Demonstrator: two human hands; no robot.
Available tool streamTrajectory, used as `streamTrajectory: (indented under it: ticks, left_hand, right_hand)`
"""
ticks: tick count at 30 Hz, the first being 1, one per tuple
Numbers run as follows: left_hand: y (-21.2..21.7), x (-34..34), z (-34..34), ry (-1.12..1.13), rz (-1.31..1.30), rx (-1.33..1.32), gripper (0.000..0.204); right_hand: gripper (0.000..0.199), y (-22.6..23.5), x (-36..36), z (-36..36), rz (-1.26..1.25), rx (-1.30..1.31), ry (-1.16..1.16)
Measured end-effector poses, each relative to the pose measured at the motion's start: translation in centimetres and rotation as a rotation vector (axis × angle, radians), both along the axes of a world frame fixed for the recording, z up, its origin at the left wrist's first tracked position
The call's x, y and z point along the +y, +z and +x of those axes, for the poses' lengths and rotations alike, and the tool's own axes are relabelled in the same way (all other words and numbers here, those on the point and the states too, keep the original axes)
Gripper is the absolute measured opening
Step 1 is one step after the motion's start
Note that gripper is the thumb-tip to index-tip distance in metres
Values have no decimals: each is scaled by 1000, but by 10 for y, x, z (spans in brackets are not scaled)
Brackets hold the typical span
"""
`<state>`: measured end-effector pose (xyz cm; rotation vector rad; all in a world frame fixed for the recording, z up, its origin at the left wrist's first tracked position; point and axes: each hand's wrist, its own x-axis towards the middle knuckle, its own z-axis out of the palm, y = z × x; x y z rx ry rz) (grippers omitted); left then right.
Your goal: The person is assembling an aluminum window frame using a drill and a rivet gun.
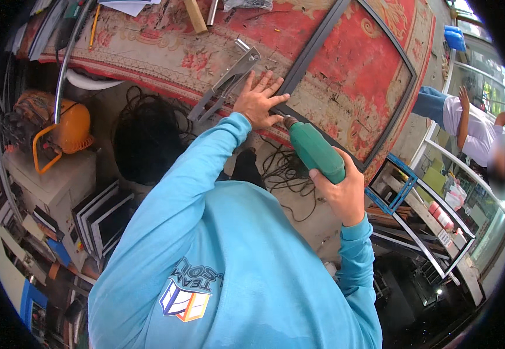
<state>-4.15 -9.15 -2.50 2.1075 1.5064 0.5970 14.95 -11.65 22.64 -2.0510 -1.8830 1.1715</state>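
A green power drill (pixel 316 151) is gripped in my right hand (pixel 345 195), its chuck pointing left and away toward the near corner of a dark grey metal frame (pixel 316 49). The frame lies flat on a table covered with a worn red and beige patterned carpet (pixel 206 41). My left hand (pixel 257 103) rests beside that corner with its fingers spread, the fingertips on the carpet and the thumb close to the drill's tip. The bit's exact contact point is too small to make out. Left of this hand, a silver metal bracket-like piece (pixel 229 78) sits at the table's edge.
A wooden strip (pixel 195 16) and a yellow pencil (pixel 94 27) lie on the far part of the table. Below it are coiled black cables (pixel 290 174). An orange compressor (pixel 69 128) stands at left. Another person (pixel 476 119) is at far right, near a blue frame (pixel 392 183).
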Motion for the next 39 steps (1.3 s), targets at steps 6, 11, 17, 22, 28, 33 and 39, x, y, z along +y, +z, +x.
streamTrajectory:
  ticks: [6, 11, 17, 22, 28, 33, 39]
  left_hand:
    - [-2, 0, -2, -3, -32, -34, 59]
    - [-3, 0, -2, -6, -11, -50, 60]
    - [-4, -1, -2, -3, -10, -58, 61]
    - [-5, -1, -2, -8, -22, -31, 60]
    - [-5, -2, -2, 0, -14, -22, 58]
    - [-6, -2, -2, 1, -17, -33, 58]
    - [-7, -3, -1, 1, 4, -20, 57]
  right_hand:
    - [61, 1, 7, -6, -61, -37, -3]
    - [61, 1, 7, -11, -77, -87, 10]
    - [62, 1, 6, -12, -72, -91, 12]
    - [63, 1, 2, -12, -40, -84, 44]
    - [63, 2, 1, -12, -26, -93, 71]
    - [62, 4, 3, -17, -33, -119, 75]
    - [58, 12, 25, -28, -47, -202, 204]
